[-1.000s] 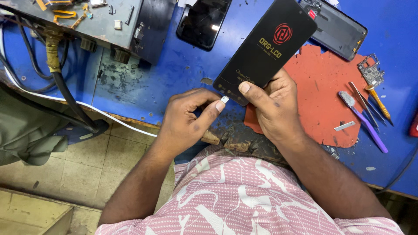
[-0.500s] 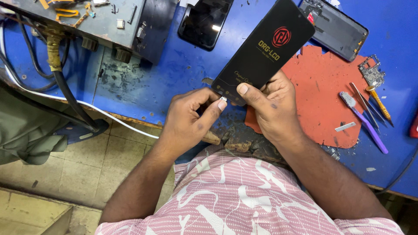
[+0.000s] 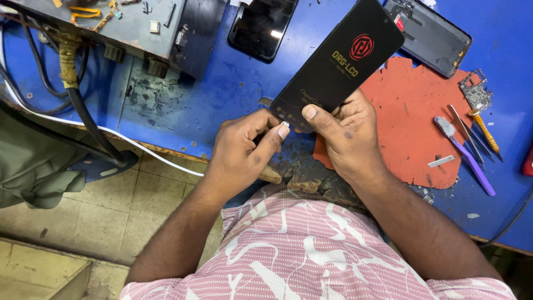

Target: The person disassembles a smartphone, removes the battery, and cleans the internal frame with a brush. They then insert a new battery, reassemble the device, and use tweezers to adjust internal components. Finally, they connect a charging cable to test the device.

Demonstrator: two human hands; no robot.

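The blue bench (image 3: 233, 83) spreads beyond both hands, and a grey machine (image 3: 139, 28) with cables sits far off past the left hand. A red mat (image 3: 411, 122) lies just to the right of the right hand, partly under it. The black screen panel (image 3: 338, 61) slants up and away from the grip, its lower end clamped in the right hand (image 3: 347, 139), thumb across the front and fingers curled behind; most of the panel juts free above that hand. The left hand (image 3: 244, 153) is beside it, thumb and forefinger pinched together at the panel's bottom corner on a small pale tab (image 3: 285, 124); what the tab is I cannot tell. Beyond the panel lie a dark phone (image 3: 261, 28) and an opened phone back (image 3: 430, 36). Farther right of the mat rest a purple brush (image 3: 466, 158), tweezers (image 3: 463, 130), a yellow-handled tool (image 3: 486, 130) and a small circuit board (image 3: 476, 93).
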